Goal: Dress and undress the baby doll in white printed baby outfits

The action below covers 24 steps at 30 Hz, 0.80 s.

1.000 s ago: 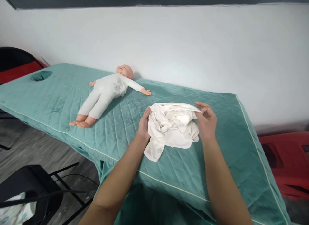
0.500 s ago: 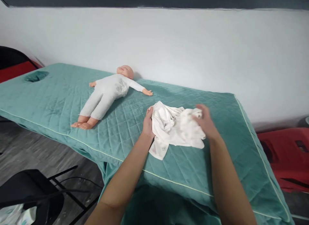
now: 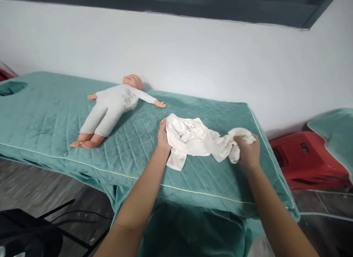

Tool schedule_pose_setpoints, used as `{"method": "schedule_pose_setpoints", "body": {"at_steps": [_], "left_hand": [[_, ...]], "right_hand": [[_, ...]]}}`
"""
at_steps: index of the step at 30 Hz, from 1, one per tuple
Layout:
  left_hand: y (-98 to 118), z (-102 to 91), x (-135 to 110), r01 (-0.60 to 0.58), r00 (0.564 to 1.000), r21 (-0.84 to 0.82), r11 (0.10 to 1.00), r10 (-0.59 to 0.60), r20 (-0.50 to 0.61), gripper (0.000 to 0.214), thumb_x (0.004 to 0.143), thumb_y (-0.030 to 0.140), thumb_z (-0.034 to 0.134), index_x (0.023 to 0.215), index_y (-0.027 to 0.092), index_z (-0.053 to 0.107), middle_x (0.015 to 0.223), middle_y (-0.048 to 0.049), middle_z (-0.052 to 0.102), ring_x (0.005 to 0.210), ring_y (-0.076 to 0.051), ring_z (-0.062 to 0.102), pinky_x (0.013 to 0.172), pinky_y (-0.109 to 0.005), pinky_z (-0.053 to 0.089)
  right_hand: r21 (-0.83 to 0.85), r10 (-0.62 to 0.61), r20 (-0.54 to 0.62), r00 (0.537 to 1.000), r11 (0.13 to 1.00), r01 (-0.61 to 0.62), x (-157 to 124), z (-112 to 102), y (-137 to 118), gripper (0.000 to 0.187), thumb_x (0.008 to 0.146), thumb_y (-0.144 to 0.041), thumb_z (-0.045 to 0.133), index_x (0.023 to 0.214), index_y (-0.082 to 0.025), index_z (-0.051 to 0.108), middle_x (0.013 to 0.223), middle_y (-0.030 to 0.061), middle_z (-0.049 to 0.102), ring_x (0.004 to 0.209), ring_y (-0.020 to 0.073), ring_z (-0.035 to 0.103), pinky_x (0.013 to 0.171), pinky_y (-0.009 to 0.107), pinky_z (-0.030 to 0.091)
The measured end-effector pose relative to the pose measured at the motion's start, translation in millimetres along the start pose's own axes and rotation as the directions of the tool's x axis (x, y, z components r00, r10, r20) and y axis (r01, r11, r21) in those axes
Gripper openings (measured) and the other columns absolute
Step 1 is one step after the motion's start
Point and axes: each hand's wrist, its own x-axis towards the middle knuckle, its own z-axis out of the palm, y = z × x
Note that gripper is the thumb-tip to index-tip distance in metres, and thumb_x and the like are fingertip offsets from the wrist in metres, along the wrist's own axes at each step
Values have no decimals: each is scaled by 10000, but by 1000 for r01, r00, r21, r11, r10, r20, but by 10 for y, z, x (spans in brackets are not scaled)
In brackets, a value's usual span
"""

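Observation:
A crumpled white baby garment (image 3: 190, 135) with small printed figures lies on the green quilted bed cover (image 3: 132, 146). My left hand (image 3: 164, 136) grips its left edge, the fingers partly hidden behind the cloth. On the other side, my right hand (image 3: 249, 150) is closed on a bunched end of the garment, which stretches out to the right. Left of my hands a baby doll (image 3: 113, 102) in a white cloth body lies on its back, arms spread, its head near the wall.
Behind the bed runs a white wall (image 3: 193, 58) with a dark panel (image 3: 165, 4) above. A red plastic chair or stool (image 3: 309, 157) stands off the bed's right end. At lower left is a black chair (image 3: 27, 231). A face hole (image 3: 12, 88) opens at the bed's left end.
My right hand has moved right and closed on the garment's end, drawing it out sideways. My left hand keeps its hold. The view has turned toward the right.

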Motion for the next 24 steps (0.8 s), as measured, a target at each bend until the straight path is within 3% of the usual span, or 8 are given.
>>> {"method": "schedule_pose_setpoints", "body": {"at_steps": [2, 4, 8, 11, 13, 16, 18, 24], "left_hand": [[-15, 10, -3, -39, 999, -42, 998, 39, 2, 258, 774, 334, 787, 867, 214, 578, 794, 41, 673, 781, -145, 678, 906, -314, 528], [-25, 26, -13, -48, 999, -55, 997, 48, 7, 240, 784, 306, 778, 863, 210, 573, 797, 34, 674, 770, -148, 676, 884, -320, 537], [-24, 54, -39, -40, 999, -40, 998, 41, 13, 226, 800, 302, 764, 868, 205, 572, 788, 30, 670, 757, -150, 676, 848, -320, 548], [-15, 58, -53, -26, 1000, -25, 999, 27, 4, 227, 802, 309, 760, 878, 203, 575, 791, 25, 673, 759, -153, 681, 840, -316, 551], [-12, 53, -56, -24, 1000, -26, 999, 24, 0, 228, 797, 304, 762, 886, 203, 578, 792, 24, 675, 759, -154, 684, 841, -316, 551], [-16, 40, -49, -27, 1000, -31, 999, 27, 2, 228, 787, 290, 768, 881, 209, 577, 770, 38, 668, 734, -147, 682, 850, -314, 552], [-22, 31, -37, -36, 999, -35, 999, 37, 10, 216, 790, 269, 765, 874, 212, 575, 760, 47, 668, 717, -137, 678, 859, -307, 553], [-39, 17, -4, -25, 1000, -5, 1000, 25, 6, 265, 766, 234, 783, 947, 210, 591, 832, 35, 710, 770, -142, 704, 907, -316, 557]], "right_hand": [[-79, -17, -87, 996, 997, 11, 155, -338, -97, 458, 635, -376, 776, 972, -237, 498, 868, 16, 650, 742, 198, 650, 693, 350, 549], [-211, -124, -151, 981, 973, 91, 323, -660, -219, 503, 605, -327, 801, 996, -255, 493, 910, 52, 662, 774, 217, 655, 694, 351, 538], [-451, -311, -60, 949, 856, 252, 551, -1035, -296, 539, 657, -367, 799, 1105, -268, 517, 1111, 144, 669, 929, 269, 670, 807, 395, 528], [-564, -187, 129, 974, 794, 227, 557, -982, -35, 543, 694, -449, 741, 1142, -213, 546, 1080, 162, 679, 919, 299, 669, 810, 430, 531], [-658, -98, 319, 943, 693, 295, 500, -859, 229, 530, 727, -504, 676, 1123, -167, 580, 1102, 179, 679, 988, 340, 653, 886, 499, 508], [-758, -177, 335, 926, 533, 376, 422, -728, 552, 551, 831, -568, 545, 1197, -159, 597, 1252, 187, 639, 1193, 385, 574, 1034, 579, 404], [-767, -196, 343, 919, 506, 394, 416, -722, 652, 586, 863, -590, 504, 1247, -154, 582, 1273, 187, 632, 1218, 379, 563, 1041, 566, 404], [-785, -220, 395, 892, 423, 452, 484, -819, 518, 667, 853, -606, 566, 1363, -180, 502, 1428, 176, 550, 1337, 380, 480, 1107, 608, 337]]}}
